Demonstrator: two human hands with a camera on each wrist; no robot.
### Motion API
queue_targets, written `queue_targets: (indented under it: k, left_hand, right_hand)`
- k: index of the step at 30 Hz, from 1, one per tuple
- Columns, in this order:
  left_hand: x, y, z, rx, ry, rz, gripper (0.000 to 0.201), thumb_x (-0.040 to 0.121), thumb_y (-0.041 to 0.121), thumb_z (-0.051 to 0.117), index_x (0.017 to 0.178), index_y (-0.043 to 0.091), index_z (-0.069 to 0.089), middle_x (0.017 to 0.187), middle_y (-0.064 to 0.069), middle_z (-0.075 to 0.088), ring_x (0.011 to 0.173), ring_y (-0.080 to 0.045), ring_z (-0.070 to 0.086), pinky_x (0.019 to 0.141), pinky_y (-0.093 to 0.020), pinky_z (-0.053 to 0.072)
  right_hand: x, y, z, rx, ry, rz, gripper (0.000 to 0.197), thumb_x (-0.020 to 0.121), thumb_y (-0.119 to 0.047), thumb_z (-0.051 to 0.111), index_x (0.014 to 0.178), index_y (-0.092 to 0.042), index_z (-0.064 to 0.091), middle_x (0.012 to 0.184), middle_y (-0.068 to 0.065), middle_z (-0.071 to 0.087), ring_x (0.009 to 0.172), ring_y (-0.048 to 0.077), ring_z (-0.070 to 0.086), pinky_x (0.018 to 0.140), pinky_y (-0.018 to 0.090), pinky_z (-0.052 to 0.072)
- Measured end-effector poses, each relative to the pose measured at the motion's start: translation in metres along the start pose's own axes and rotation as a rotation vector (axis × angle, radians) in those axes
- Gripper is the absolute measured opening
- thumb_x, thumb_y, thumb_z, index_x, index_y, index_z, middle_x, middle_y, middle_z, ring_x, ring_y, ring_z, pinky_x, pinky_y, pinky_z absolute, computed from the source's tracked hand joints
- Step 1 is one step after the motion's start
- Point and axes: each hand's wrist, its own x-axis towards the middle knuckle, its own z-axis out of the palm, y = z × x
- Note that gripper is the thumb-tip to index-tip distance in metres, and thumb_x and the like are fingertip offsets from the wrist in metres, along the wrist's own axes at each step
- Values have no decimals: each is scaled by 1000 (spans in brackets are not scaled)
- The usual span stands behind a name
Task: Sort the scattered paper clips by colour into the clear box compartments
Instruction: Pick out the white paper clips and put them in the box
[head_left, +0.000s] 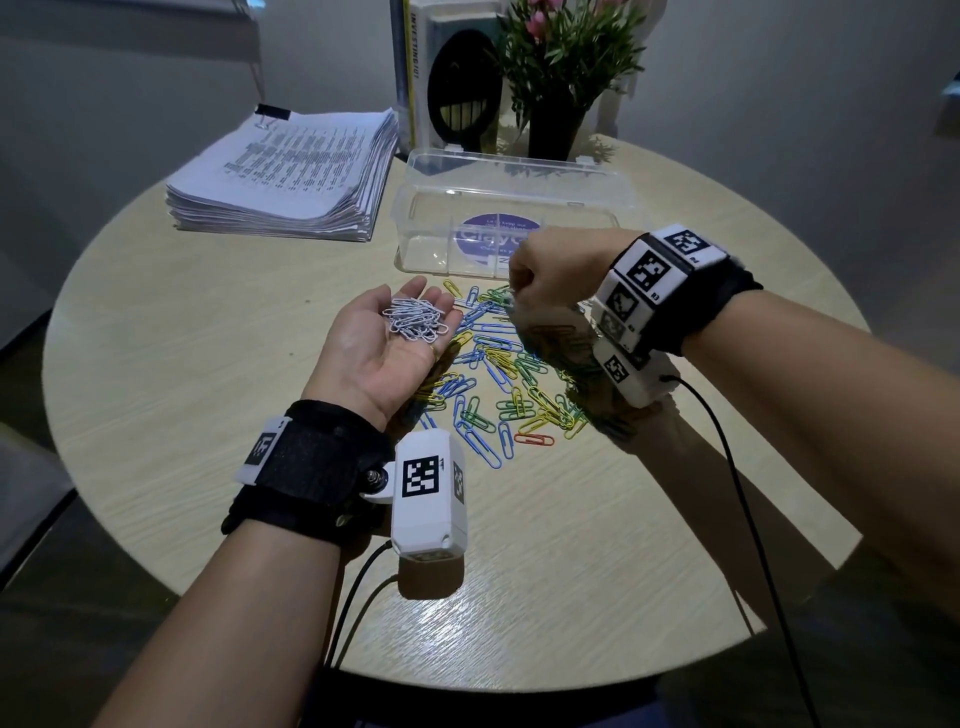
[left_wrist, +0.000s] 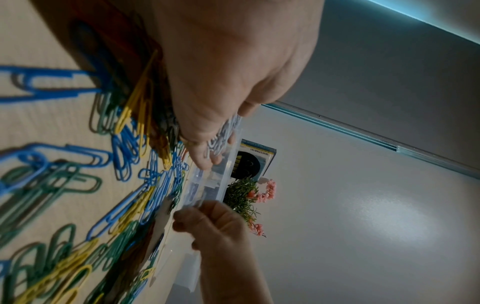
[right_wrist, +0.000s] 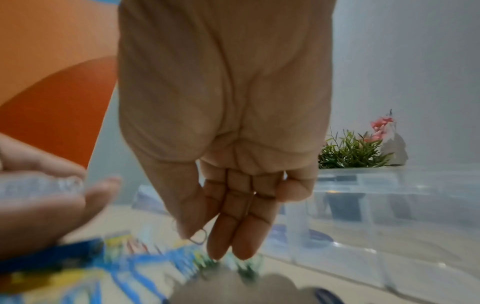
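Dozens of coloured paper clips (head_left: 498, 374) lie loose on the round table (head_left: 156, 364), blue, green and yellow mostly, one orange clip (head_left: 534, 439) at the near fringe of the scatter. Spread sits about the table's middle, running from just in front of the clear box (head_left: 511, 228) toward the near edge.

White clips (head_left: 415, 325): a small heap, resting in the left hand (head_left: 389, 343). That hand is palm up, fingers relaxed and only gently cupped, held over the left side of the scatter. Ring on one finger.

Right hand (head_left: 550, 278) hovers over the far side of the scatter, just in front of the box, knuckles up, fingers curled downward. Right wrist view shows thumb and forefinger pinching a single clip (right_wrist: 198, 236); looks pale, colour not certain in the blur. Remaining fingers held straight and together, pointing down at the clips below.

Clear box stands toward the far edge, lid tipped back open, dividers visible inside, round purple label showing through the plastic. Contents of the compartments not readable.

Stack of printed paper (head_left: 285, 176) sits at the far left edge, black binder clip on its far corner. Potted plant (head_left: 563, 67) with pink flowers behind the box at the far edge, beside an upright book (head_left: 415, 73). Both wrists carry black straps with white marker-tagged camera units; cables trail toward the near edge.
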Motion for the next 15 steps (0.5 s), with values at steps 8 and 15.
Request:
queue_targets:
  k: [8,15]
  left_hand:
    - [0,-3,-1,-10,-98,-45,42,102,25,22,98,-3,53,95,-21,60,90,-29,55,103,-42,34]
    - [1,-3,-1,-70,-81,-34,42,102,26,24,104,-2,54,97,-22,58,92,-31,56,100,-45,39]
  right_hand:
    - [-12,-57,-23,359,123,-191,5,79,-12,71,84,-12,72,67,0,68,52,5,57,47,12,45]
    - [-13,-55,-26,378,153,-171,12,85,-7,64,93,-8,74,76,7,72,49,2,61,55,12,51]
